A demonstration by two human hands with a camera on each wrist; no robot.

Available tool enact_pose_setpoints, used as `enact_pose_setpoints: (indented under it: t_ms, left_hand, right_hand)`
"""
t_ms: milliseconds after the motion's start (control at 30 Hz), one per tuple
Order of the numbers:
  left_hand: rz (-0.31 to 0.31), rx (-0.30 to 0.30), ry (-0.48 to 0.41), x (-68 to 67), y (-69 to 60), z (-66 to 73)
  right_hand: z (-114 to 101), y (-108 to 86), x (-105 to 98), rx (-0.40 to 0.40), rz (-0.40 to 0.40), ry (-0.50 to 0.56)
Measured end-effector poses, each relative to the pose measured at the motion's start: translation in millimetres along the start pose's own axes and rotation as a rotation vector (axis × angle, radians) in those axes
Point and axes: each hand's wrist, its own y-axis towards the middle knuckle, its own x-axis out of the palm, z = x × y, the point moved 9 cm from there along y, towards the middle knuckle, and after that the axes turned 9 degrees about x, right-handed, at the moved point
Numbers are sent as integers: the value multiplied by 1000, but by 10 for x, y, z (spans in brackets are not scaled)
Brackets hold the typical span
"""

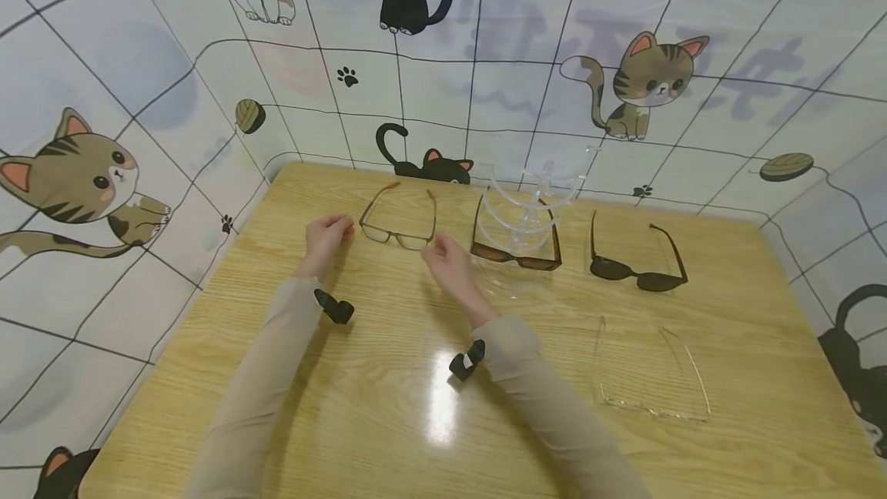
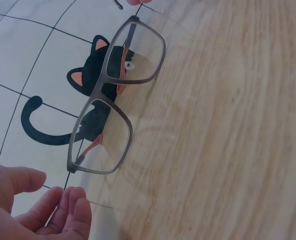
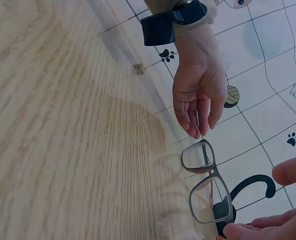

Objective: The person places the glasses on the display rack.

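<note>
Grey-framed eyeglasses (image 1: 396,236) with brownish temple tips lie on the table between my two hands, temples unfolded and pointing to the back wall. My left hand (image 1: 327,243) is just off their left corner; the left wrist view shows its thumb and fingers apart, holding nothing, below the frame (image 2: 102,85). At the right corner is my right hand (image 1: 450,266). In the right wrist view its thumb and fingers (image 3: 268,227) are spread, with a fingertip close to the frame's corner; whether it touches, I cannot tell.
Right of my right hand stands a clear tiered display stand (image 1: 530,222), overlapping brown-lensed glasses (image 1: 516,259). Farther right lie black sunglasses (image 1: 634,274), with thin-framed glasses (image 1: 654,410) nearer the front. A cat-patterned wall covering (image 1: 430,91) borders the wooden table (image 1: 374,406).
</note>
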Motion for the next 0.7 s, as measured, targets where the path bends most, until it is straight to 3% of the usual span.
enact_pose_setpoints:
  t_ms: [367,700]
  left_hand:
    - [-7,-39,-9,65,161,-44]
    - [-42,-83,-69,161,237,-46]
  right_hand:
    - [163,276,93,157,81,113]
    - [224,442,79,195,151,192]
